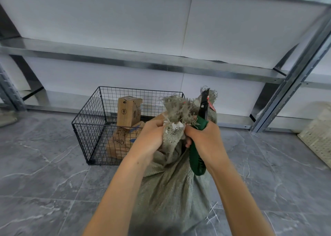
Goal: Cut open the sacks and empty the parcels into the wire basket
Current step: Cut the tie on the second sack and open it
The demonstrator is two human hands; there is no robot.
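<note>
A black wire basket (89,128) of thin square mesh stands on the grey veined floor tiles (44,164), holding two brown cardboard parcels (129,111), one upright on the other. Just right of it, the left hand (152,137) has its fingers curled tight round the frayed neck of a coarse grey-green woven sack (170,191), which hides the basket's right end. The right hand (206,139) has its fingers wrapped round a green-handled knife (197,157), black blade upward beside the fraying. A cream perforated crate (317,140) lies far right.
</note>
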